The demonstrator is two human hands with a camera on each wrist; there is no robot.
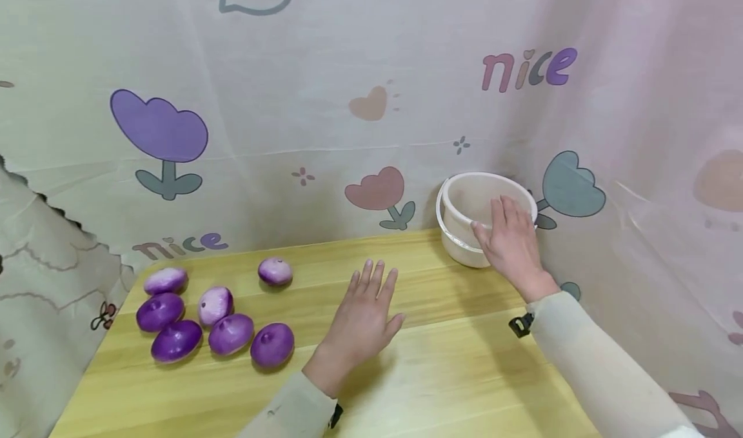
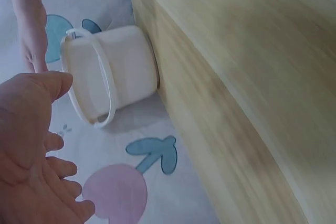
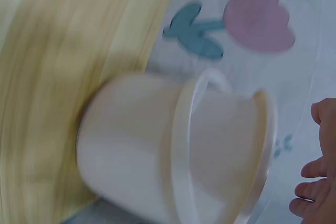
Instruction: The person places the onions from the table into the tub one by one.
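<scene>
A white bucket stands upright at the table's back right, its handle lowered against the side. My right hand is held above the near right part of its rim, fingers extended. The right wrist view shows a gap between that hand and the bucket. Over the middle of the table hovers my left hand, palm down, fingers straight and holding nothing. Several purple onions lie to its left; the closest is a dark purple onion. A paler onion sits apart, farther back.
The light wooden table meets a patterned cloth hung behind it and along both sides. More onions, such as a glossy one, cluster near the table's left edge. Dark straps show at the cuffs.
</scene>
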